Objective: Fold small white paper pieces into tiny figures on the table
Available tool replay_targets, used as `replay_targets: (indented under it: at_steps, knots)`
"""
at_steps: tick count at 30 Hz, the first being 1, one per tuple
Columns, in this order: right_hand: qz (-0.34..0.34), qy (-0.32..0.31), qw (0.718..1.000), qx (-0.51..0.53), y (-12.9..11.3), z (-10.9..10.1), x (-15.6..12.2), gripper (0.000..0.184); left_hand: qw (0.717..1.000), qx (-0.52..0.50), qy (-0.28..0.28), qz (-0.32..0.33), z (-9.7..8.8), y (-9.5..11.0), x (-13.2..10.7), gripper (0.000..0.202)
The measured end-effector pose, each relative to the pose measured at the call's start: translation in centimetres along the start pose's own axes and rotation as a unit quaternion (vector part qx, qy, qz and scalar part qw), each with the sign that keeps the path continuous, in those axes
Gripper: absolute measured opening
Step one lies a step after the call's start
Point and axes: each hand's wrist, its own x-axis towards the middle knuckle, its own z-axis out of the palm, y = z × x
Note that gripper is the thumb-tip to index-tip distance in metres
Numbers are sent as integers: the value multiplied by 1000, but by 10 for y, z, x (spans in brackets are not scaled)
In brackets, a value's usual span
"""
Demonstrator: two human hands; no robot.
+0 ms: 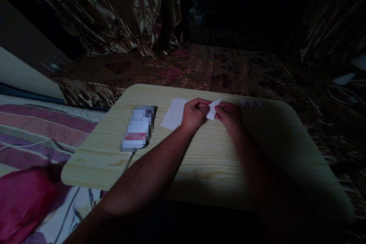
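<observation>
The table [206, 164] bears a few light things along its far half. Toward the left lies a fanned stack [174, 112] of white sheets, and past the right hand [230, 116] stand some small pale pieces [251, 104] in a row, too dim to make out well. The paper [214, 109], folded to a point at its top, is held between the two hands, just above the table near its far edge. The left hand [196, 114] pinches its left side, thumb and fingers closed on it; the right hand pinches the other side likewise. The left hand is right beside the stack; whether they touch, I cannot tell. Further left lies a phone [138, 127], pixelated, with a cord [128, 162] at its near end.
</observation>
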Motion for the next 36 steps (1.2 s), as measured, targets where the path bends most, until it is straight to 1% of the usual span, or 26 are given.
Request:
replay_targets:
  at_steps: [2, 4, 9, 14, 20, 24, 29, 32, 36]
  knots:
    - [3, -24, 1000, -6, -2, -1, -1, 26, 1000, 0, 4, 5, -1, -1, 1, 18]
    - [-4, -34, 999, -10, -1, -1, -1, 26, 1000, -1, 4, 5, -1, -2, 1, 18]
    - [-15, -3, 1000, -9, 6, 2, 1, 24, 1000, 3, 8, 10, -1, -3, 2, 19]
    - [-6, -44, 999, -20, 4, 1, -1, 24, 1000, -10, 20, 17, 0, -2, 2, 18]
    - [-10, -25, 1000, -16, 4, 4, -1, 22, 999, -10, 32, 19, 1, 0, 1, 17]
    - [1, -40, 999, -12, 1, 4, -3, 22, 999, -16, 42, 21, 1, 1, 1, 17]
    - [-15, -44, 999, -16, 1, 4, -4, 22, 998, -19, 50, 19, 1, 2, 2, 18]
    - [-5, -37, 999, -14, 0, 5, -3, 19, 998, -21, 51, 15, 1, 2, 1, 19]
    - [9, -56, 998, -21, -3, 4, -4, 17, 998, -26, 60, 9, 1, 3, 2, 19]
